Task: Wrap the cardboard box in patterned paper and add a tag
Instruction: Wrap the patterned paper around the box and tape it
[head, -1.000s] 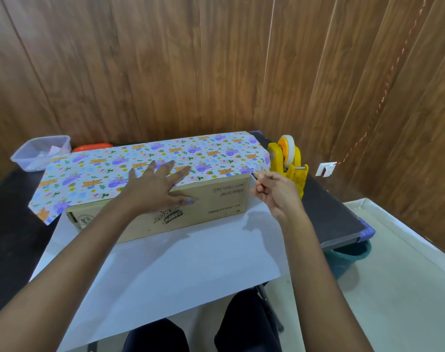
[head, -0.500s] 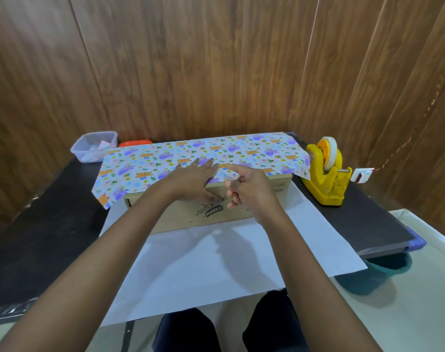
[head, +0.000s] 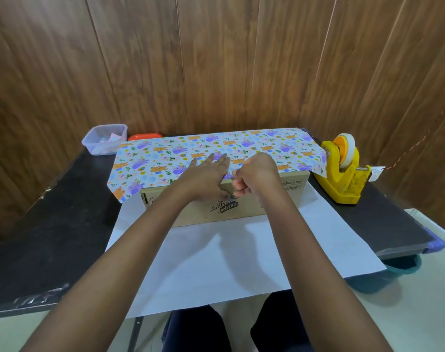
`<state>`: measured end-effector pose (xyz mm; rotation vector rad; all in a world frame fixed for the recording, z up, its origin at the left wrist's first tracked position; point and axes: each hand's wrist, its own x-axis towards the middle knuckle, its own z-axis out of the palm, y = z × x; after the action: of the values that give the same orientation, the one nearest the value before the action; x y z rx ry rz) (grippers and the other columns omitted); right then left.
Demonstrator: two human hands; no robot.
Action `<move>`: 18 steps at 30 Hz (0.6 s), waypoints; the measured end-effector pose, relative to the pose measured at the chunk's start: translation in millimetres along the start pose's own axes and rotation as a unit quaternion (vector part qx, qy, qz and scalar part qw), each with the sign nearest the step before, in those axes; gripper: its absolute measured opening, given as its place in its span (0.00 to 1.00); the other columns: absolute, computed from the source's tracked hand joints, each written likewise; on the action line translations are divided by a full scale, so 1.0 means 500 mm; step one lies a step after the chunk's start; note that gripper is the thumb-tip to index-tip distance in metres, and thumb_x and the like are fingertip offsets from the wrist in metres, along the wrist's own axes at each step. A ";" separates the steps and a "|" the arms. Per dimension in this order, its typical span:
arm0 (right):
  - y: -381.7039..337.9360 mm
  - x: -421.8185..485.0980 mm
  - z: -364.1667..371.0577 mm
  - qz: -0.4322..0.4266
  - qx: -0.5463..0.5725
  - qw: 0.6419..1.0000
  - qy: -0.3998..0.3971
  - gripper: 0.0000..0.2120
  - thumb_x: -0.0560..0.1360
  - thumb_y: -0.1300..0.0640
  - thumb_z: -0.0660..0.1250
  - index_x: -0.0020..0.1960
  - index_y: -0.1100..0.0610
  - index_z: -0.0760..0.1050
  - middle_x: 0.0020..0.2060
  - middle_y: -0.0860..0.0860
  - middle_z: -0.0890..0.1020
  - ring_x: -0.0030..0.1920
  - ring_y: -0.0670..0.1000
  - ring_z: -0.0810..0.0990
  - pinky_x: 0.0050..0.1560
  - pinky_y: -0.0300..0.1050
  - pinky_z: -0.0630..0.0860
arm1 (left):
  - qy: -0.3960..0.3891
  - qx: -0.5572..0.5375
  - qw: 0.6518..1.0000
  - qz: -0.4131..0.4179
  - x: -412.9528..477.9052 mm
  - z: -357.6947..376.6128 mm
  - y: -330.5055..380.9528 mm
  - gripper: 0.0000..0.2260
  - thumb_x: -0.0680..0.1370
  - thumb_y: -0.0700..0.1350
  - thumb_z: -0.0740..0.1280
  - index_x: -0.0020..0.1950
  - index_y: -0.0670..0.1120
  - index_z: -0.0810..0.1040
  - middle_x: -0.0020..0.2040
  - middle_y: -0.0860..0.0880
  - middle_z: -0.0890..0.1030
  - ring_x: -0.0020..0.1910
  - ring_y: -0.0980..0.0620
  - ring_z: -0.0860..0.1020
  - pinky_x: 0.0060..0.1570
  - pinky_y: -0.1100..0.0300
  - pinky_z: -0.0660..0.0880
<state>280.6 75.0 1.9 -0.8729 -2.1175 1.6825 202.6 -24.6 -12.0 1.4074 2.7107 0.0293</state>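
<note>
Beneath the left hand (head: 206, 174): smooth, faintly glossy patterned paper (head: 279, 148) over a matt brown cardboard box (head: 254, 207). Nearer than both hands: matt white sheet (head: 241, 262). Right of the right hand (head: 257, 174): glossy yellow plastic tape dispenser (head: 343, 184). Far left: translucent plastic tub (head: 99, 146). Beyond: grained wood panelling (head: 216, 59). Below: matt black table (head: 51, 237).

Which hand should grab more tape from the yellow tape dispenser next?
Probably the right hand: the tape dispenser stands on its side of the cardboard box, while the left hand lies flat, pressing the patterned paper down.
</note>
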 end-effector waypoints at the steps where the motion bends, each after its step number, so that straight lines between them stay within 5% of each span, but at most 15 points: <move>1: -0.002 0.002 0.002 0.003 -0.006 1.000 0.000 0.08 0.76 0.70 0.61 0.41 0.62 0.65 0.28 0.58 0.72 0.22 0.51 0.71 0.25 0.45 0.76 | 0.001 -0.002 1.000 0.001 0.000 0.001 0.000 0.42 0.76 0.58 0.65 0.77 0.46 0.41 0.78 0.51 0.41 0.76 0.51 0.41 0.73 0.45 0.42; 5: -0.013 0.010 0.013 0.006 -0.068 0.998 -0.006 0.04 0.76 0.69 0.62 0.42 0.65 0.69 0.26 0.58 0.72 0.14 0.48 0.70 0.26 0.47 0.79 | 0.007 -0.002 1.000 0.003 0.002 0.005 -0.003 0.41 0.76 0.58 0.65 0.77 0.46 0.42 0.78 0.51 0.42 0.76 0.51 0.41 0.73 0.45 0.42; 9: -0.023 0.008 0.009 0.009 -0.140 0.990 -0.011 0.12 0.75 0.67 0.65 0.33 0.64 0.68 0.25 0.57 0.72 0.13 0.49 0.69 0.22 0.45 0.77 | 0.008 -0.004 1.000 0.003 0.003 0.006 -0.003 0.41 0.75 0.58 0.65 0.78 0.47 0.42 0.78 0.51 0.42 0.76 0.51 0.41 0.73 0.45 0.42; 12: -0.026 -0.004 -0.002 0.023 -0.157 0.987 -0.011 0.08 0.74 0.62 0.69 0.42 0.64 0.71 0.27 0.58 0.73 0.20 0.52 0.71 0.20 0.43 0.74 | 0.004 -0.001 1.000 0.001 0.002 0.003 -0.002 0.42 0.75 0.58 0.65 0.77 0.46 0.41 0.78 0.51 0.42 0.76 0.51 0.40 0.74 0.45 0.42; 18: 0.019 -0.017 -0.026 -0.010 -0.106 0.994 0.006 0.19 0.73 0.59 0.71 0.55 0.58 0.62 0.33 0.54 0.73 0.23 0.51 0.71 0.23 0.42 0.73 | 0.002 0.012 1.000 0.002 0.002 0.001 -0.002 0.42 0.76 0.58 0.64 0.77 0.45 0.40 0.78 0.50 0.41 0.76 0.50 0.40 0.74 0.44 0.43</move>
<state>297.1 81.0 -2.6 -0.9157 -2.3198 1.4566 201.3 -24.4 -12.8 1.4203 2.7212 0.0005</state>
